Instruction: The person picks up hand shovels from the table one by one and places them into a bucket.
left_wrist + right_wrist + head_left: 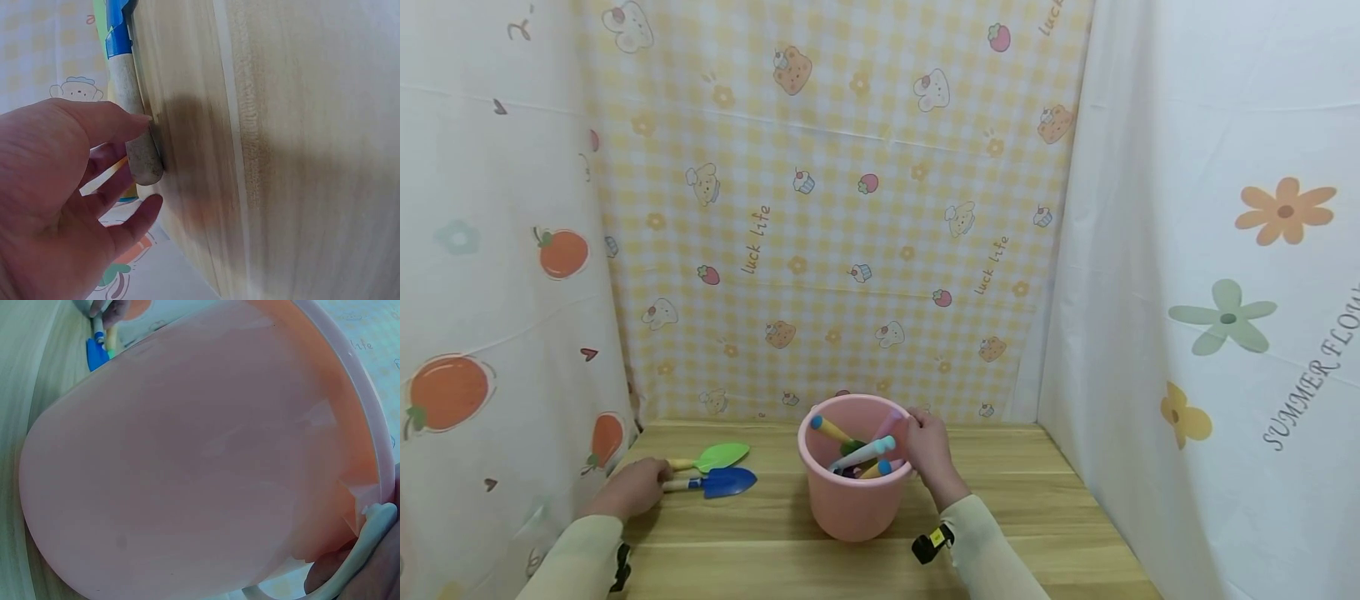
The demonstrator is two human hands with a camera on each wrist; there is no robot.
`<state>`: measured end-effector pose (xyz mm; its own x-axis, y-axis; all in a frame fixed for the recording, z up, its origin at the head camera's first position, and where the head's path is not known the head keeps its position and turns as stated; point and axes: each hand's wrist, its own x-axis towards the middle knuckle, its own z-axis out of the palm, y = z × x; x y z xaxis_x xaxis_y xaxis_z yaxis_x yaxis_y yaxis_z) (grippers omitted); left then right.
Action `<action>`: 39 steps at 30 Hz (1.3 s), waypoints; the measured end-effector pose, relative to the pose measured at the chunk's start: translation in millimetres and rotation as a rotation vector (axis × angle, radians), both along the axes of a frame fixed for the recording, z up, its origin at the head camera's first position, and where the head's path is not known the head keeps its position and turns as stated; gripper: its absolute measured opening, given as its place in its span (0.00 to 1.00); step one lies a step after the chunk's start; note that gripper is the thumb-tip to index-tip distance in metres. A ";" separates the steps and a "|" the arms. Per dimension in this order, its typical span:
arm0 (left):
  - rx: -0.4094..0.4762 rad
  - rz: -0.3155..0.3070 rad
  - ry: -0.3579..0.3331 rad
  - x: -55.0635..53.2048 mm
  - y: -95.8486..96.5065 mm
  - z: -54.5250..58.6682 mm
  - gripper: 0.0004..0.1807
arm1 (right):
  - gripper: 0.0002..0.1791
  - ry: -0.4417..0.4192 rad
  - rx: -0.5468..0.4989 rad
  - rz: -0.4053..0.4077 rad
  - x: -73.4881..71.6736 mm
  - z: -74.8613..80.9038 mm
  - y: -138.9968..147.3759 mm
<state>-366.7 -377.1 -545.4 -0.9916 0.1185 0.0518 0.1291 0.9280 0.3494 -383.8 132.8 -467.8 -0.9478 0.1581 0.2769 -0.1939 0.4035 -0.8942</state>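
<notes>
On the left of the wooden table, my left hand (pixel 632 487) pinches the pale wooden handle of a blue garden trowel (pixel 728 482). In the left wrist view the thumb lies on that handle (pixel 128 81), with some fingers behind it and others spread. A green garden trowel (pixel 722 455) with a yellowish handle lies just behind the blue one. My right hand (pixel 931 454) grips the right rim of an upright pink bucket (pixel 853 508), by its white carrying handle (pixel 369 540). Inside stand several handled things, among them a light-blue handle (pixel 867 452) and a yellow handle (pixel 831 430) with a blue end; their lower parts are hidden.
The wooden table (pixel 1000 542) meets a yellow-checked cloth (pixel 842 225) at the back. White printed cloths (pixel 1150 208) hang along the left and right sides. A black strap with a small box (pixel 931 543) sits at the right wrist.
</notes>
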 end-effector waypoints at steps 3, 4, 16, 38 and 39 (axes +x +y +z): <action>-0.005 -0.011 -0.022 1.1 0.3 -0.1 0.08 | 0.20 0.007 -0.004 0.004 -0.4 -0.6 0.1; -0.008 -0.014 -0.027 1.1 0.3 -0.2 0.08 | 0.20 0.010 -0.004 0.006 -0.3 -0.6 0.2; -0.007 -0.004 -0.029 1.8 3.6 -0.4 0.08 | 0.20 0.011 0.004 -0.003 -0.2 -0.2 -0.1; 0.028 -0.001 0.006 -1.3 -6.2 -8.2 0.10 | 0.20 0.002 0.001 -0.001 -0.3 0.2 0.0; 0.026 -0.001 0.012 -1.2 -6.3 -8.0 0.11 | 0.20 0.005 0.003 0.000 0.0 0.2 0.0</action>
